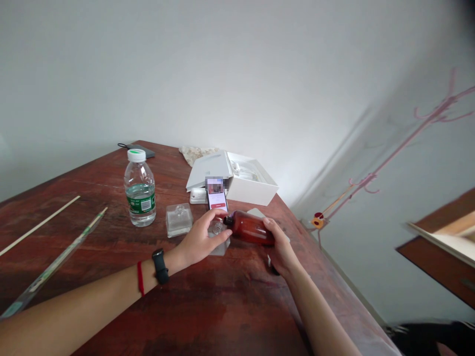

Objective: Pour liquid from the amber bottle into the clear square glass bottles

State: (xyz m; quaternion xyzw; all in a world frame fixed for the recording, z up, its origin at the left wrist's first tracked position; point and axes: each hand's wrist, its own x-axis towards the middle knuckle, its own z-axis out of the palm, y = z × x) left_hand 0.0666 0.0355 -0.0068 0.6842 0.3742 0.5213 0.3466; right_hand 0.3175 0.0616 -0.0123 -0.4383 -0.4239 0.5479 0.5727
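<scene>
Head view: an amber bottle [249, 229] is up over the table [222, 311], tipped nearly onto its side, its cap [227, 221] to the left and its base to the right; the right hand [284, 247] has hold of it near the base, thumb laid over the top side, the other fingers mostly hidden underneath, so how far they close around it cannot be told. The left hand [203, 236] is at the other end; its thumb and forefinger are parted in a curve, tips on either side of the cap; whether they press on it cannot be told. A watch [160, 267] and a red band [140, 279] are on the left wrist.

Just beyond the left hand, a phone [218, 199] has its screen lit, part of it blurred; behind it and to the right is a white box [254, 192], open at the top, with a lid [210, 170] sloping at its left side; a cloth [196, 154] shows behind the lid. A clear jar [179, 221] stands just left of the left hand; another clear piece [221, 248] lies under the hands, partly covered.

Further left, the water bottle [140, 198] stands upright, white cap on, partly filled; a stick [40, 225] and a wrapped stick [59, 262] lie slantwise nearer the table's left edge; a pink rack [401, 133] is off to the right.
</scene>
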